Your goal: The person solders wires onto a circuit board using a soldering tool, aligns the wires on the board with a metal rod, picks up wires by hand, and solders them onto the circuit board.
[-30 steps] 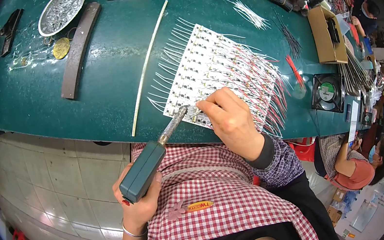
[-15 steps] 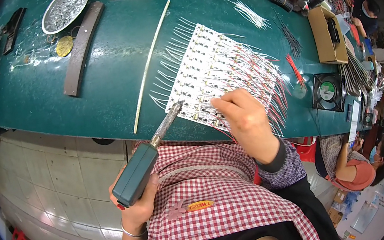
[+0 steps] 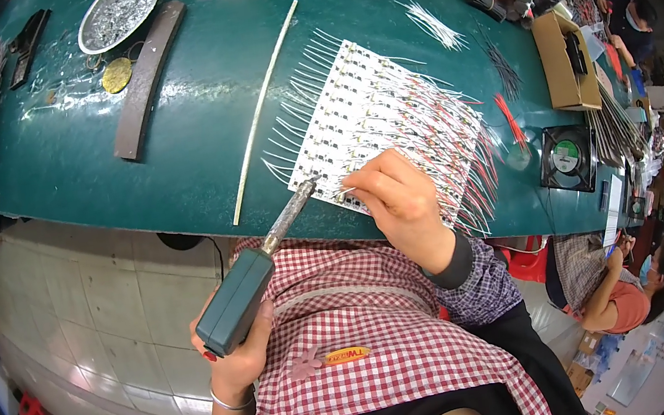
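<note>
My left hand point(image 3: 237, 344) is wrapped round the dark green handle of a soldering iron point(image 3: 235, 302). The iron's metal tip rests at the near left corner of a white circuit board panel point(image 3: 329, 127), which carries rows of small dark parts. White wires point(image 3: 283, 148) stick out along the panel's left side, and red and white wires point(image 3: 462, 164) cover its right half. Just right of the iron's tip, my right hand point(image 3: 403, 197) pinches what looks like a thin white wire, low over the panel; its fingers partly hide the end.
Left of the panel lie a thin pale rod point(image 3: 266, 111), a brown bar point(image 3: 151, 84), a yellow round sponge point(image 3: 117, 75) and a metal dish point(image 3: 89, 39). Rightward are loose white wires point(image 3: 432, 25), red wires point(image 3: 510, 119), a fan point(image 3: 566, 151) and a cardboard box point(image 3: 553, 62). A co-worker point(image 3: 616, 299) sits at right.
My right hand has moved left, closer to the iron's tip, with its fingers still pinched. The soldering iron stays almost in place. The co-worker at right has shifted their arms.
</note>
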{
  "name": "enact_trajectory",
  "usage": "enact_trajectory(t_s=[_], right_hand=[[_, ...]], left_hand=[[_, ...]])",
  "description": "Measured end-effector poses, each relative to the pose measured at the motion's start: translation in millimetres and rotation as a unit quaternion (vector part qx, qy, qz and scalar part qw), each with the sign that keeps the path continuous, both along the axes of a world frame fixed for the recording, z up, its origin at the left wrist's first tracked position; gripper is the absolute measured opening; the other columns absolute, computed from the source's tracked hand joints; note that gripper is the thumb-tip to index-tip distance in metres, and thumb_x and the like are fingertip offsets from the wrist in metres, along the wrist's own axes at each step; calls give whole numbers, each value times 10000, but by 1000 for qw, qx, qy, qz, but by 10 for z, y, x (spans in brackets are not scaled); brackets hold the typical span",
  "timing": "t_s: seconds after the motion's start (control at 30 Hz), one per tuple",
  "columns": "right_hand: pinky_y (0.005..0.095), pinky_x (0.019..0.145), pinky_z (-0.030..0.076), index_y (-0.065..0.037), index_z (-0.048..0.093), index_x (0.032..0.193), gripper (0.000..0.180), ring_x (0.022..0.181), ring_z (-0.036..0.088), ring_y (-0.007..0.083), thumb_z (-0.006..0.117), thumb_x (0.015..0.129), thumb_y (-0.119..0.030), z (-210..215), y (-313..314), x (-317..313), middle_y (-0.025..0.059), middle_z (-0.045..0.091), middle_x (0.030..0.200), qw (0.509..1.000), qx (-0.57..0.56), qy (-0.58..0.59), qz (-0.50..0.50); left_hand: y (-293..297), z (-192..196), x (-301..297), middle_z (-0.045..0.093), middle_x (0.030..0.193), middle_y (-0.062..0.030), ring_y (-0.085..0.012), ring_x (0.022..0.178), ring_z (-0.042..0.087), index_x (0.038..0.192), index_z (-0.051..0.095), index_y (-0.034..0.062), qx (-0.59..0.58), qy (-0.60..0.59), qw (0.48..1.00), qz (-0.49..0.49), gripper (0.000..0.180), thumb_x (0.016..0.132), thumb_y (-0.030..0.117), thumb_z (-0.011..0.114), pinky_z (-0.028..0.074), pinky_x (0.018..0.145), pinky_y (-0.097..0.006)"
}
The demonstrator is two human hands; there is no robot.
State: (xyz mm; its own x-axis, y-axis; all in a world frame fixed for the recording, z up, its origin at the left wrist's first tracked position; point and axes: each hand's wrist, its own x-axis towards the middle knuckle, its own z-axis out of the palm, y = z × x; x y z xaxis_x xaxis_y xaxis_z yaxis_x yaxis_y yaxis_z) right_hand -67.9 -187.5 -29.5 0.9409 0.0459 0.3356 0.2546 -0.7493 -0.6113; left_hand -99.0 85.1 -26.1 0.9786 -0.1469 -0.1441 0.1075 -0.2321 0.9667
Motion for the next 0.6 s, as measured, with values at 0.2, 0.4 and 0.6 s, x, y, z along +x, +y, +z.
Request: enact_trajectory(t_s=[0.2, 0.4, 0.6], right_hand=[[361, 635, 479, -29, 662, 885, 192, 751, 589, 259, 746, 734, 54, -101, 20, -30, 82, 575, 802, 1000, 6, 11, -5], [357, 639, 481, -35, 670, 877, 191, 758, 591, 252, 751, 727, 51, -136, 31, -20, 74, 578, 802, 1000, 0, 4, 4], [341, 622, 486, -38, 687, 876, 226, 745, 600, 235, 766, 691, 65, -138, 14, -14, 71, 597, 805, 1000, -6, -1, 8]], left_hand=[[21, 8, -6, 690, 849, -115, -184, 715, 684, 974, 703, -54, 15, 5, 1000, -24, 225, 762, -9, 764, 530, 641, -287], [36, -1, -11, 685, 868, -124, -200, 724, 680, 969, 698, -55, 27, 6, 999, -43, 219, 764, -8, 762, 525, 641, -290], [37, -38, -22, 673, 855, -120, -203, 719, 667, 962, 690, -63, 23, 14, 998, -48, 213, 765, -16, 757, 516, 646, -296]])
